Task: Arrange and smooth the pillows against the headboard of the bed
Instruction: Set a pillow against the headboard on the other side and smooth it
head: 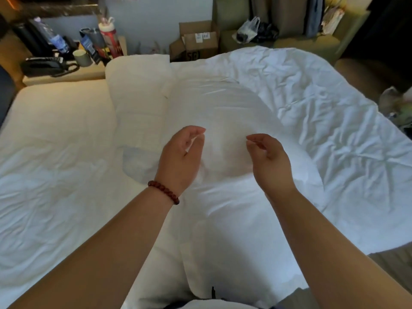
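Head view: left hand (180, 157) and right hand (269, 161), fingers loosely curled and empty, hover over the large pillow (223, 103). A second pillow (138, 90) lies just left of it. Neither pillow appears placed or smoothed yet.

I count two pillows: a near pillow (214, 121) in the middle and a far pillow (138, 90) just left of it. One crumpled duvet (312, 108) lies on the right. Two hands are mine, left hand (180, 157) and right hand (269, 161), with one bead bracelet (163, 191) on the left wrist. On the far left stand one telephone (44, 65), one cup (82, 58) and, I think, three drink containers, though they are blurred: water bottle (55, 41), grey tumbler (95, 36), red bottle (110, 41). Far off sit one cardboard box (198, 41) and two plastic bags, white bag (247, 29) and black bag (267, 32).
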The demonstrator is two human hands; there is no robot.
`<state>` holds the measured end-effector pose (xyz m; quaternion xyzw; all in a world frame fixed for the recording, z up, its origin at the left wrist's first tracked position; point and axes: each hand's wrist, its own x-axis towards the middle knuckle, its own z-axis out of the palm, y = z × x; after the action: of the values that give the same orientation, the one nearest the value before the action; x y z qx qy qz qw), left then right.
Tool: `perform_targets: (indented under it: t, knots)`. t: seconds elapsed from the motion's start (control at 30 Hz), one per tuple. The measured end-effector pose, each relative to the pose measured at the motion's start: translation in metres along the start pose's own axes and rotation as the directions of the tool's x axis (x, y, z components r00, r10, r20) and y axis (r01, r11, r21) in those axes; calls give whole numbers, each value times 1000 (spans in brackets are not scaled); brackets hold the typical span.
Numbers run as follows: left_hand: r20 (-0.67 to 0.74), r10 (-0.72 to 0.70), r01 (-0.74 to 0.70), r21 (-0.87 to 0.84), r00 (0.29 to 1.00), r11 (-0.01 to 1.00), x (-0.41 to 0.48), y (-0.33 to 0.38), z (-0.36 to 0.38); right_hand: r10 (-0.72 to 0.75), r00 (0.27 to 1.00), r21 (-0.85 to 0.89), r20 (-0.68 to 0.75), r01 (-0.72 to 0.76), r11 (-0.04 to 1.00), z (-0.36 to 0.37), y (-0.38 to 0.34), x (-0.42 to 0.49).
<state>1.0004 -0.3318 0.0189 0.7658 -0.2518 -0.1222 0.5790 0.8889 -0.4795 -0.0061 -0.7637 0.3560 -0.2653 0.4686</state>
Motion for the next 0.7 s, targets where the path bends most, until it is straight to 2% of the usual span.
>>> perform_targets:
  t: [0.1, 0.2, 0.27, 0.4, 0.47, 0.53, 0.6, 0.7]
  knots:
    - [-92, -4, 15, 114, 996, 993, 33, -1, 7, -13, 996, -102, 85, 22, 995, -4, 8, 50]
    - [-103, -66, 93, 291, 993, 952, 69, -4, 19, 28, 974, -235, 226, 27, 972, -10, 12, 106]
    - [-86, -127, 152, 438, 988, 886, 96, -7, 29, 69, 948, -322, 311, 37, 946, -13, 20, 145]
    - [-63, -328, 279, 687, 943, 671, 152, -23, 43, 164, 897, -420, 411, 26, 907, 1, 49, 224]
    - [-78, -417, 344, 711, 906, 614, 177, -33, 46, 226, 869, -498, 441, 27, 867, 13, 65, 259]
    - [-98, -499, 431, 660, 861, 615, 199, -42, 48, 282, 848, -538, 449, 5, 843, 26, 76, 287]
    - [-103, -574, 512, 598, 812, 617, 220, -49, 49, 326, 835, -541, 443, -41, 840, 36, 83, 311]
    - [-125, -664, 603, 566, 737, 563, 249, -58, 52, 380, 822, -498, 424, -139, 856, 48, 94, 338]
